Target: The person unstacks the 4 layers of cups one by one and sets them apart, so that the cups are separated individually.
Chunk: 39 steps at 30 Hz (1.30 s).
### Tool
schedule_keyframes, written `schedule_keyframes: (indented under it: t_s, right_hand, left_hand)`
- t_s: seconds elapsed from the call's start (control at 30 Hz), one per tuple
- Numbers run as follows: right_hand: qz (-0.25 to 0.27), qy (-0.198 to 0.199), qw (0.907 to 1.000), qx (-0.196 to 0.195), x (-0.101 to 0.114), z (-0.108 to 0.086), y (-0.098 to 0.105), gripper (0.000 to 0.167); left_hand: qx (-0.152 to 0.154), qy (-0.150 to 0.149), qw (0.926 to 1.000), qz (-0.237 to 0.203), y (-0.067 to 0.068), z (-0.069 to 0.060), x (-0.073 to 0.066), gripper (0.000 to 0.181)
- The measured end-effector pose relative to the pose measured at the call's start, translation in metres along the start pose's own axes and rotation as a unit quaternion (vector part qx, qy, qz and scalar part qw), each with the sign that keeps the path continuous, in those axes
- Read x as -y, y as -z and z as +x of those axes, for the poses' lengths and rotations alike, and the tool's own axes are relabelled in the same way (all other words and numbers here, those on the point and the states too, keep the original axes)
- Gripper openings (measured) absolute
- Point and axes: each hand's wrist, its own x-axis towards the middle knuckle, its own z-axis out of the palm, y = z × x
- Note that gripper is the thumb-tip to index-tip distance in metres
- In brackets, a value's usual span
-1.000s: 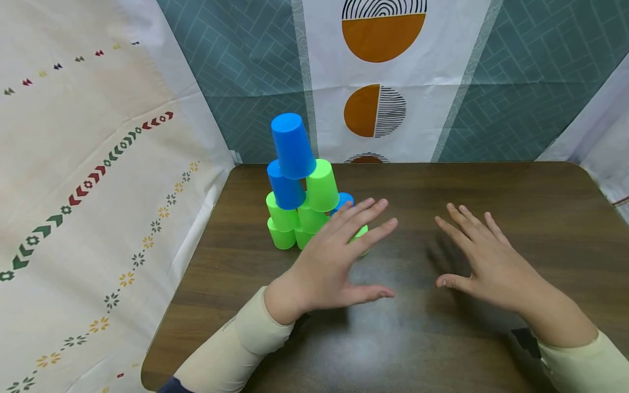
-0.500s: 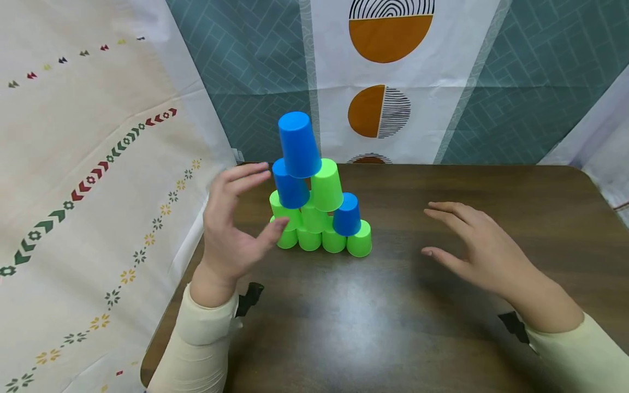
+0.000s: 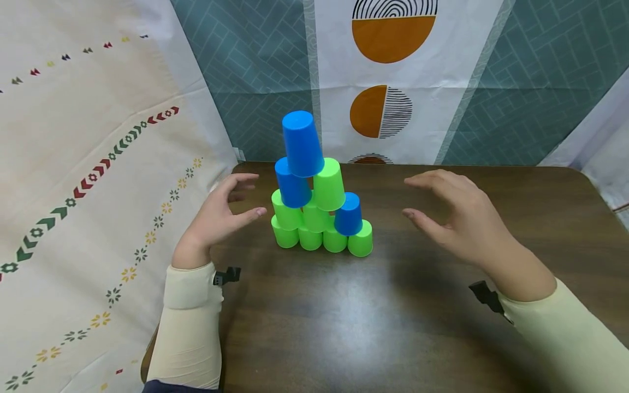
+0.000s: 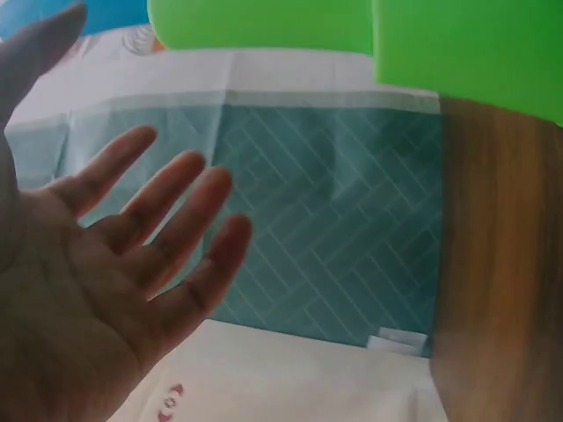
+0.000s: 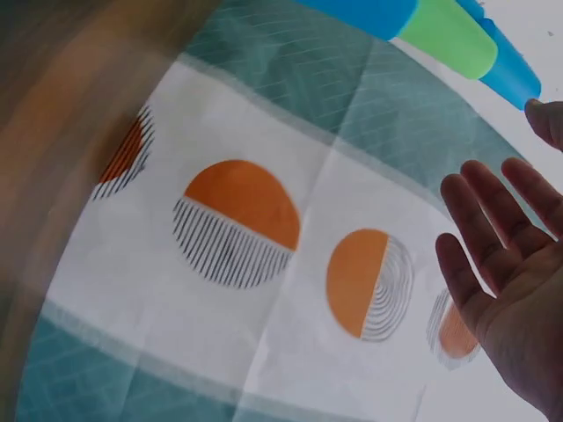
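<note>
Upside-down plastic cups form a pyramid on the table in the head view. Several green cups make the bottom row. Above them sit two green cups and a blue cup at the right. The third level has a blue cup and a green cup, and one blue cup tops the stack. My left hand hovers just left of the pyramid, fingers relaxed, touching nothing. To the right, farther off, my right hand hangs with bent, loose fingers and thumb apart, also holding nothing.
The dark wooden table carries the pyramid near its back left. A patterned white cloth hangs at the left edge. Behind the table is a teal and white cloth. Black straps sit at the wrists.
My left hand has moved from in front of the pyramid to its left side. The right hand has come leftward, nearer the cups. The stack stands as before.
</note>
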Motion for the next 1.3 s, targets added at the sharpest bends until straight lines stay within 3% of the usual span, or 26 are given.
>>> schedule_keyframes:
  t_s: [0.23,0.5,0.87,1.1,1.3]
  right_hand:
    - [0.05,-0.004,0.9986,-0.019,0.012,0.028,-0.007,0.052]
    - [0.119,-0.04,0.9917,-0.028,0.029,0.055,-0.018,0.044]
    - [0.184,-0.089,0.9789,-0.004,0.043,0.091,-0.037,0.046]
    - [0.198,-0.148,0.9678,0.045,0.048,0.114,-0.048,0.06]
    - [0.202,-0.151,0.964,0.084,0.048,0.126,-0.06,0.066]
  left_hand:
    - [0.1,0.07,0.9925,0.011,-0.004,0.002,0.025,0.076]
    - [0.193,0.108,0.9744,0.04,-0.022,0.009,0.047,0.083]
    - [0.231,0.106,0.965,0.066,-0.045,0.012,0.067,0.082]
    - [0.241,0.114,0.9616,0.066,-0.051,0.013,0.073,0.07]
    - [0.232,0.121,0.9612,0.086,-0.054,0.014,0.074,0.07]
